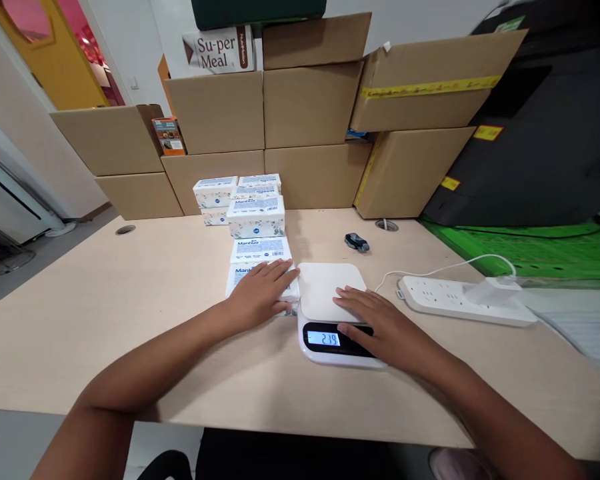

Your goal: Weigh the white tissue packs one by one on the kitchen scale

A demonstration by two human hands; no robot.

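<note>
A white kitchen scale [331, 288] sits near the front middle of the table, its lit display [323, 339] showing what looks like 2.19. Across the right side of its plate and panel lies my right hand [375, 320], fingers stretched out and holding nothing. My left hand [260, 290] rests flat on the nearest tissue pack [240, 272], which stands just left of the scale and is partly covered by the fingers. Behind it are another tissue pack [260, 249], a taller stack topped by a tissue pack [256, 217], and more packs [216, 193] farther back.
Cardboard boxes [310, 177] line the table's back edge. A white power strip [445, 300] with a plugged-in adapter lies right of the scale, its white cable [430, 270] running toward the scale. A small dark bundle [357, 242] lies behind the scale. Green crate-like plastic [525, 248] borders the right.
</note>
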